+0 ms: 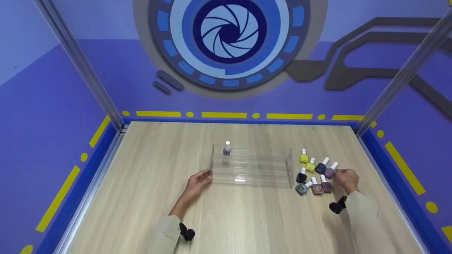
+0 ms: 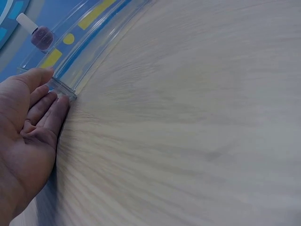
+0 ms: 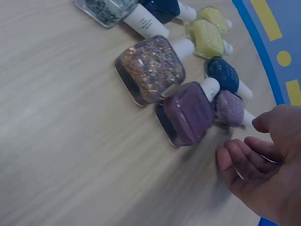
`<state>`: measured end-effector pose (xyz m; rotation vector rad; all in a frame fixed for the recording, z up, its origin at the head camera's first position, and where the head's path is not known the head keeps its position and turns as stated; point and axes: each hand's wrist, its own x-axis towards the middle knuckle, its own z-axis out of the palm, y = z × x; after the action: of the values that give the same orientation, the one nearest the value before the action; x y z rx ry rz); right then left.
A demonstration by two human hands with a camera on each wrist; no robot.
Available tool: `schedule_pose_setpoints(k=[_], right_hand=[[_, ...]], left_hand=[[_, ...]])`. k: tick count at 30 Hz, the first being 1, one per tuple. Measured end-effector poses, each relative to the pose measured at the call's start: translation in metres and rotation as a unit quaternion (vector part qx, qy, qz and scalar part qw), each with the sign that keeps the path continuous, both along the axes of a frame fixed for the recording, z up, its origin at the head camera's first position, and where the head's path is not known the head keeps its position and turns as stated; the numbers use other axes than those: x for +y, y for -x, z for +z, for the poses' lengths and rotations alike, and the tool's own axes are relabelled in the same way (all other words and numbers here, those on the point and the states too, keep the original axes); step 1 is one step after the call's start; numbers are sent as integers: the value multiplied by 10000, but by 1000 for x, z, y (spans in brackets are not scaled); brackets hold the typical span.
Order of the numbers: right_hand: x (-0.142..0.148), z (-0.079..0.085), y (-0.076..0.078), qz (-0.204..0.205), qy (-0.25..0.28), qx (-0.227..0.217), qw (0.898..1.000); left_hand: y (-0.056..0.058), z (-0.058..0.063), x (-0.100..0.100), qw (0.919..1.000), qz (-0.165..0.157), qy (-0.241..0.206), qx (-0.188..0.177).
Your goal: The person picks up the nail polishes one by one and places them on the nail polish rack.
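A clear tiered display rack [image 1: 252, 184] stands mid-table with one mauve nail polish bottle [image 1: 227, 152] upright on its back left. My left hand [image 1: 198, 182] holds the rack's left end; in the left wrist view the thumb [image 2: 40, 75] lies over the corner and the fingers lie along the side. To the right, my right hand [image 1: 348, 177] is at the white cap of a light purple nail polish bottle [image 3: 229, 108], the thumb tip right at the cap and the other fingers loosely bent beside it. A dark plum bottle [image 3: 190, 113] lies nearest these fingers.
Several more bottles lie right of the rack: yellow ones [image 1: 303, 157], a dark blue one [image 1: 321, 168], a black one [image 1: 301, 177], a grey-flecked one [image 1: 302, 189] and a glittery one [image 1: 317, 189]. Blue-purple panels [image 1: 102, 81] enclose the wooden table [image 1: 247, 222] at back and sides.
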<state>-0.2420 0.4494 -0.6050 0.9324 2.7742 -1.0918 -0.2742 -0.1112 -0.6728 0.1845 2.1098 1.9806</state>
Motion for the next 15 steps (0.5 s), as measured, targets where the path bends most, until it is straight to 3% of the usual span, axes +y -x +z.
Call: schedule_pose_setpoints(k=[7,15], right_hand=[[-9,-11,14,-422,144,126,9989],[-5,-12,16,-581,89,100,9982]], left_hand=[[0,3,-4,9999,78,-16,69],[-1,0,0,10000,-11,57,73]])
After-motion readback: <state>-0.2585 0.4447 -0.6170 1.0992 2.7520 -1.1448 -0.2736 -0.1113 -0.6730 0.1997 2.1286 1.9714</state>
